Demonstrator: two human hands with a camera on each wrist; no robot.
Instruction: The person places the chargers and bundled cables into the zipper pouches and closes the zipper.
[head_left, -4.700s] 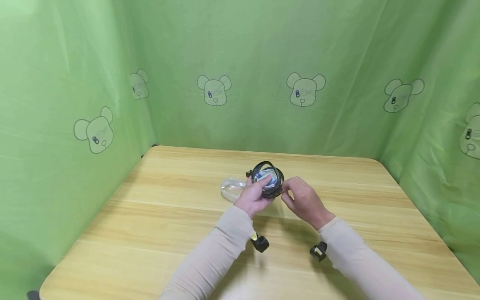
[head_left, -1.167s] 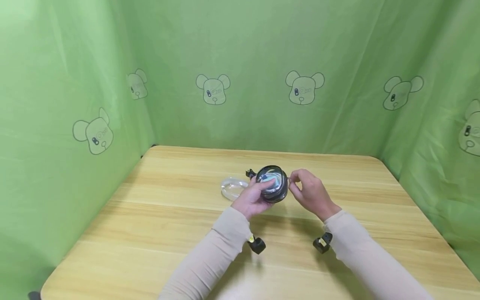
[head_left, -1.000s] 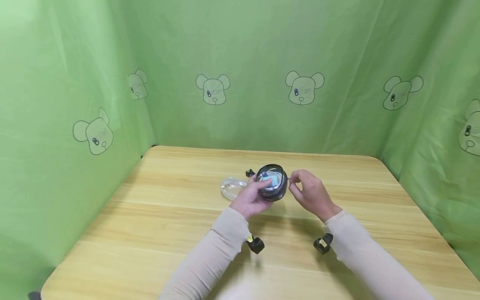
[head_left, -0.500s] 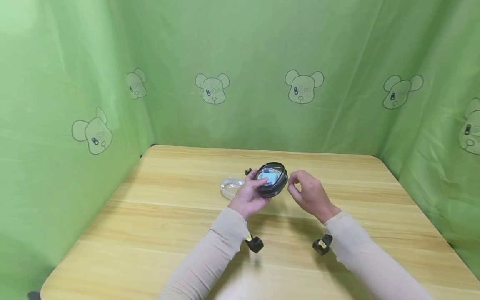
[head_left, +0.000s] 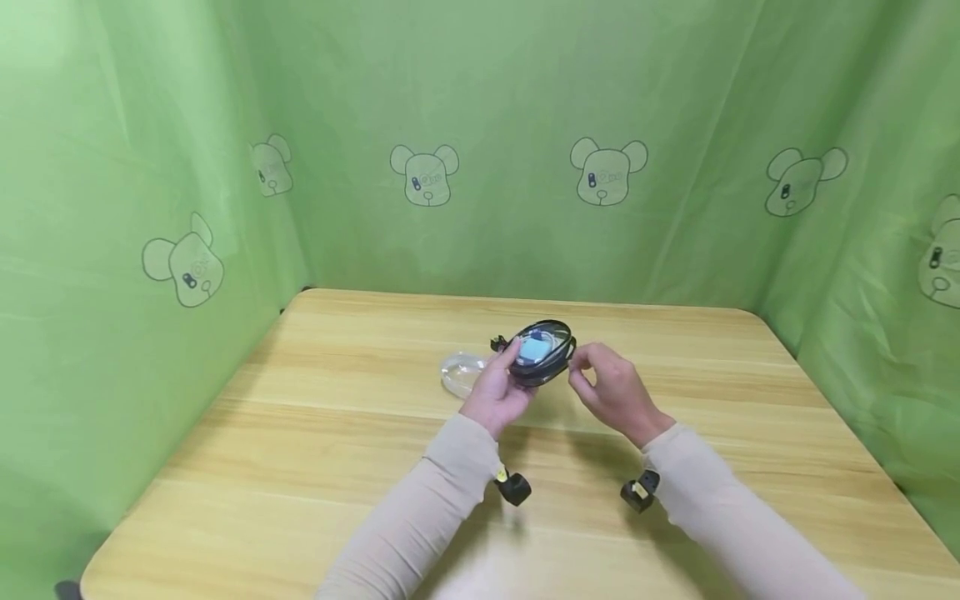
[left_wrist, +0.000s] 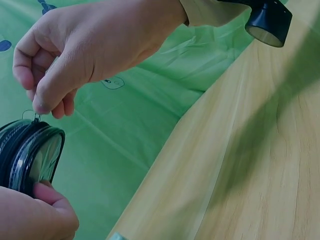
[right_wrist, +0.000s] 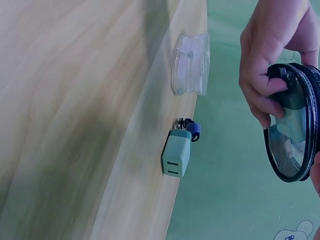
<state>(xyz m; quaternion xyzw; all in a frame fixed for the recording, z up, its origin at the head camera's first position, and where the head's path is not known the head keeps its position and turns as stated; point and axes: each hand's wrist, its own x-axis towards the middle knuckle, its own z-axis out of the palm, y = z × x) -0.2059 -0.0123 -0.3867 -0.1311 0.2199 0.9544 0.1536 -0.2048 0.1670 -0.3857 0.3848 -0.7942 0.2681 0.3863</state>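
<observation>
My left hand (head_left: pixel 497 398) grips a round clear zip pouch (head_left: pixel 553 365) with black trim, holding it tilted above the table. Through its transparent face show a light blue piece (head_left: pixel 533 350) and coiled white cable. At the pouch's right edge, my right hand (head_left: pixel 617 392) pinches the small zipper pull (left_wrist: pixel 36 118) between thumb and fingertip. The left wrist view has the black zip band (left_wrist: pixel 19 150) running around the pouch's side. In the right wrist view, the left fingers (right_wrist: pixel 267 82) curl over the pouch's rim and face.
On the wooden table (head_left: pixel 300 467), a clear round case (head_left: pixel 456 375) lies left of the pouch. A green charger (right_wrist: pixel 176 155) stands nearby with a dark coiled cord (right_wrist: pixel 187 125); the head view shows only the cord's dark part. Green curtains (head_left: pixel 517 83) enclose the table.
The pouch has tipped to a flatter angle, and the left thumb has slid off its face towards the edge. My right hand has shifted slightly left, back against the pouch's edge.
</observation>
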